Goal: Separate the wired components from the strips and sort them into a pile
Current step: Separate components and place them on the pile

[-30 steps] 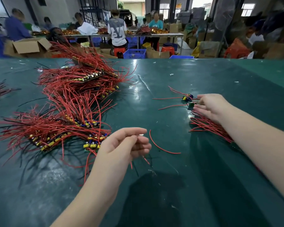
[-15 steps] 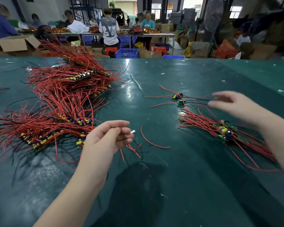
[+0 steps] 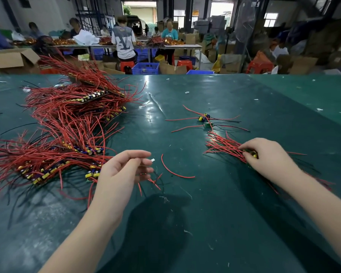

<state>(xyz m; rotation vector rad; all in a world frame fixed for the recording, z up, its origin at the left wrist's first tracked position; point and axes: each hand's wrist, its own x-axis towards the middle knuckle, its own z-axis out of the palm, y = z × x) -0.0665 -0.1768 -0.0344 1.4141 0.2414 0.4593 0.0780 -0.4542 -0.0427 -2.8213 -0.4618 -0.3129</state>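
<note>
Wired components (image 3: pixel 204 120), two loose beyond the strip (image 3: pixel 224 147) gripped by the right hand (image 3: pixel 268 158); left hand (image 3: pixel 124 170) hovers, fingers loosely curled, empty.

Right hand (image 3: pixel 268 156): down from mid-air at three o'clock onto the small bundle of wired components (image 3: pixel 223 145) at four o'clock, fingers now curled round its component end; a second ago beside the two loose components (image 3: pixel 204 118) at two o'clock. Left hand (image 3: pixel 122 170): slightly further from the strips (image 3: pixel 67 123).
</note>
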